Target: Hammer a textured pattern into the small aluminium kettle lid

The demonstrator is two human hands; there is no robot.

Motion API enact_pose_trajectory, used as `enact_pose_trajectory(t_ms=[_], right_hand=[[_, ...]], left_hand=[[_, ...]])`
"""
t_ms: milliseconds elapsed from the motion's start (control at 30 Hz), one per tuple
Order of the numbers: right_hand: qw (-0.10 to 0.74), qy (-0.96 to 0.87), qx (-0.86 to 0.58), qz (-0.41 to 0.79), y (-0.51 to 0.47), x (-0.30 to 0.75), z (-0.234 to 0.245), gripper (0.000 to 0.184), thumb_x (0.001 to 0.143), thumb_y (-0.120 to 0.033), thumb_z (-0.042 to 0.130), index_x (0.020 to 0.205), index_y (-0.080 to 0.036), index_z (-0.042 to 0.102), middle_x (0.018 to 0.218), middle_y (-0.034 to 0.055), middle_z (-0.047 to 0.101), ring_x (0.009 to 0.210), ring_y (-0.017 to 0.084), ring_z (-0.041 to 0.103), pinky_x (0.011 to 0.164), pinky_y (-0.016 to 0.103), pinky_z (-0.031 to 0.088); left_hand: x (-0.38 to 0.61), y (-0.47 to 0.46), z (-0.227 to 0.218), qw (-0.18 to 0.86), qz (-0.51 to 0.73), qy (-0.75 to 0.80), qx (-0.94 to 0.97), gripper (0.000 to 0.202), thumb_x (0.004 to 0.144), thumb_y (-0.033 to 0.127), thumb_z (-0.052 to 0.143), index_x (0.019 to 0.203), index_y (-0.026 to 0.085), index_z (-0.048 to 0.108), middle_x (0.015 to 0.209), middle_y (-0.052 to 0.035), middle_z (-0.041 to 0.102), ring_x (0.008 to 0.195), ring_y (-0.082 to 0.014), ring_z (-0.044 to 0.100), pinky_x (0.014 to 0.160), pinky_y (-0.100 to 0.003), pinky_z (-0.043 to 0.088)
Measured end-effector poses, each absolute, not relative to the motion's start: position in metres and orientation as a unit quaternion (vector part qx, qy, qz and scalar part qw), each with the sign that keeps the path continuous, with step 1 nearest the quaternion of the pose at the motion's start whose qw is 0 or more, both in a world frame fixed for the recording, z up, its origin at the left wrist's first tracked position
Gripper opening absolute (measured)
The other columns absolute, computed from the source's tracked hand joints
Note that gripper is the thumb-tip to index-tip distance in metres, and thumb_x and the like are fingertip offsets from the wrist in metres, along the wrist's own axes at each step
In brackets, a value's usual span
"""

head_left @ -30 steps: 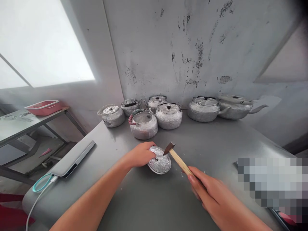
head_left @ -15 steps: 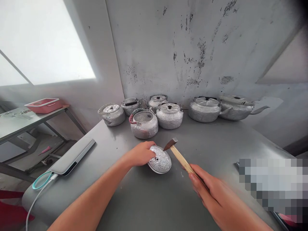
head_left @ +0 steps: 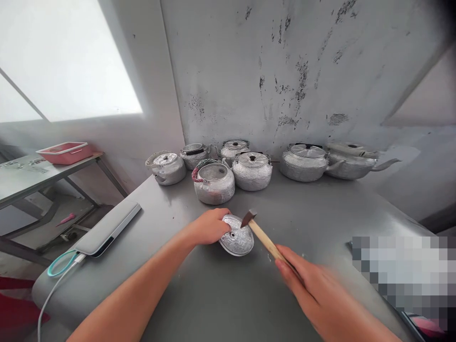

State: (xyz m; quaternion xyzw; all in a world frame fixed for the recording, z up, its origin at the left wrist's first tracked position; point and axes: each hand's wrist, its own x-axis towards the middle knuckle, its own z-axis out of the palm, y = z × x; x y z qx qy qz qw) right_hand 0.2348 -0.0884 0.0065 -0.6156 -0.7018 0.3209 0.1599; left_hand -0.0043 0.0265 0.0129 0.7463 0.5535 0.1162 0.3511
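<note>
My left hand [head_left: 211, 227] is closed on the edge of a round, dented aluminium kettle lid [head_left: 239, 241], tilted above the grey table; a small hole shows near its middle. My right hand [head_left: 299, 275] grips the wooden handle of a hammer [head_left: 264, 237]. The hammer's dark metal head is over the lid's upper right part; whether it touches the lid I cannot tell. Just behind the lid stands a lidless kettle [head_left: 215, 191] with a red and dark wrapped handle. A lidded kettle [head_left: 252, 175] is beside it on the right.
More aluminium kettles [head_left: 304, 167] line the back of the table [head_left: 206, 299] near the stained wall. A grey power bank [head_left: 107, 232] with a cable lies at the left. At the right edge is a pixelated area. A pink basket [head_left: 66, 154] sits on a side table.
The hammer has moved slightly left and down, bringing its head over the lid. My right hand has shifted left with it. My left hand and the lid stay nearly still.
</note>
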Motion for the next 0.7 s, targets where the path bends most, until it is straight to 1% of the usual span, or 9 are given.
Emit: enact_pose_trajectory(t_ms=[67,200,300,367,467,500,567,600,700], right_hand=[[0.164,-0.71,-0.609,0.313,-0.089,0.235,0.005,0.035,0.101,-0.053,0.03,0.088,-0.03,0.052,0.086,0.0018,0.068,0.078,0.023,0.063,0.06,0.03,0.041],[0.177,-0.719,-0.597,0.309,-0.089,0.233,0.005,0.035,0.102,-0.049,0.028,0.088,-0.031,0.054,0.071,0.0002,0.063,0.065,0.021,0.059,0.06,0.03,0.042],[0.157,-0.71,-0.606,0.322,-0.088,0.235,0.008,0.037,0.101,-0.052,0.029,0.09,-0.031,0.056,0.074,-0.0005,0.064,0.067,0.02,0.059,0.058,0.029,0.043],[0.165,-0.703,-0.61,0.327,-0.089,0.238,0.009,0.036,0.1,-0.055,0.031,0.097,-0.031,0.058,0.079,0.0006,0.065,0.074,0.021,0.061,0.065,0.03,0.047],[0.212,-0.67,-0.62,0.349,-0.093,0.247,0.007,0.04,0.097,-0.058,0.038,0.117,-0.029,0.057,0.09,0.0039,0.067,0.091,0.024,0.065,0.075,0.029,0.054],[0.212,-0.658,-0.623,0.367,-0.093,0.249,0.005,0.043,0.097,-0.059,0.037,0.125,-0.029,0.054,0.088,0.0035,0.066,0.087,0.023,0.066,0.069,0.028,0.055],[0.187,-0.646,-0.622,0.401,-0.094,0.251,0.001,0.048,0.098,-0.058,0.033,0.135,-0.031,0.047,0.076,0.0001,0.062,0.066,0.02,0.063,0.049,0.026,0.052],[0.178,-0.654,-0.617,0.399,-0.094,0.25,-0.001,0.048,0.099,-0.057,0.033,0.137,-0.031,0.046,0.073,-0.0011,0.061,0.059,0.019,0.061,0.047,0.026,0.051],[0.198,-0.702,-0.595,0.338,-0.092,0.246,-0.003,0.043,0.098,-0.049,0.04,0.136,-0.031,0.051,0.078,0.0003,0.068,0.067,0.019,0.064,0.06,0.026,0.053]], left_hand=[[-0.004,0.026,0.013,0.351,0.116,0.554,0.746,0.025,0.078,0.021,0.054,0.099,0.019,0.066,0.097,-0.0041,0.07,0.084,-0.0192,0.061,0.062,-0.023,0.041],[-0.004,0.026,0.012,0.352,0.12,0.554,0.745,0.026,0.079,0.021,0.053,0.101,0.02,0.065,0.097,-0.0036,0.07,0.084,-0.019,0.061,0.063,-0.023,0.041],[-0.004,0.026,0.011,0.354,0.12,0.553,0.744,0.023,0.078,0.021,0.054,0.097,0.019,0.065,0.097,-0.0038,0.069,0.085,-0.0191,0.061,0.063,-0.023,0.041],[-0.005,0.027,0.011,0.356,0.12,0.553,0.743,0.023,0.078,0.021,0.054,0.098,0.019,0.065,0.097,-0.0037,0.069,0.085,-0.0191,0.061,0.063,-0.023,0.041],[-0.005,0.026,0.012,0.357,0.121,0.555,0.742,0.026,0.078,0.021,0.054,0.102,0.02,0.065,0.099,-0.0034,0.07,0.086,-0.0194,0.061,0.065,-0.023,0.041],[-0.005,0.026,0.012,0.358,0.121,0.555,0.741,0.027,0.078,0.021,0.054,0.102,0.02,0.066,0.1,-0.0034,0.07,0.086,-0.0195,0.061,0.065,-0.024,0.042],[-0.005,0.026,0.013,0.357,0.122,0.554,0.742,0.027,0.077,0.02,0.054,0.101,0.02,0.066,0.1,-0.0036,0.07,0.086,-0.0196,0.061,0.065,-0.024,0.042],[-0.004,0.027,0.012,0.356,0.124,0.554,0.742,0.027,0.077,0.02,0.054,0.1,0.019,0.066,0.099,-0.0038,0.07,0.086,-0.0196,0.061,0.065,-0.024,0.042],[-0.003,0.028,0.012,0.356,0.127,0.554,0.742,0.025,0.076,0.019,0.054,0.097,0.018,0.066,0.096,-0.0042,0.07,0.084,-0.0194,0.061,0.063,-0.024,0.041]])
